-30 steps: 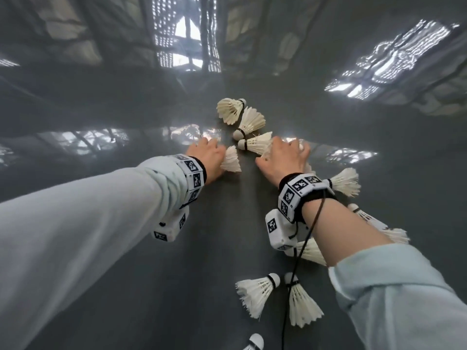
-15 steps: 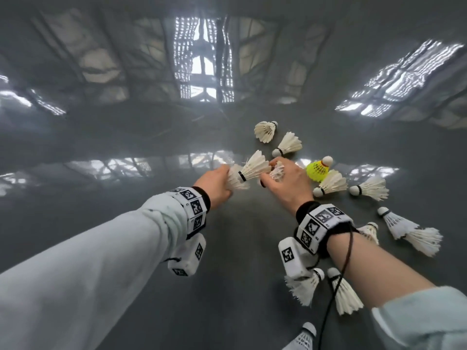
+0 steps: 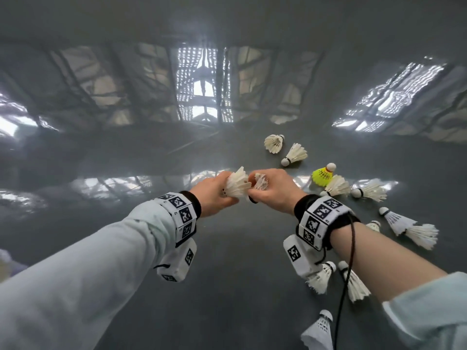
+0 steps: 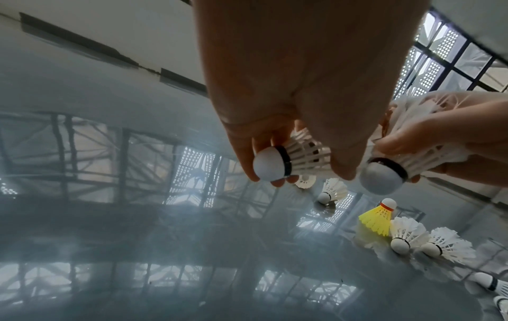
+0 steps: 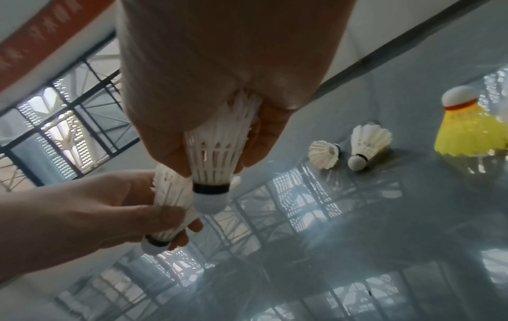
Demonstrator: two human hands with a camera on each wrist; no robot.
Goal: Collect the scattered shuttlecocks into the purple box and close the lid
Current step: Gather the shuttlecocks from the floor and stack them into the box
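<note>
Glossy grey reflective worktop (image 3: 227, 286), left hand (image 3: 212, 195) gripping one white feather shuttlecock (image 3: 236, 184), right hand (image 3: 275, 192) gripping another white shuttlecock (image 5: 213, 156), the two touching above the worktop, yellow shuttlecock (image 3: 322, 175) among loose white shuttlecocks (image 3: 293, 154) lying to the right, purple box unseen.

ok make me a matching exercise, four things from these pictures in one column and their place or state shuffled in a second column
Things:
1. left hand
2. right hand
3. yellow shuttlecock
4. black cable

Places or states:
A. lies on the grey surface among white shuttlecocks
B. hangs from the right wristband
C. grips a white shuttlecock, on the sleeved arm
D. grips a white shuttlecock, on the arm with the sleeve pushed up

Pairs: 1-C, 2-D, 3-A, 4-B
</note>
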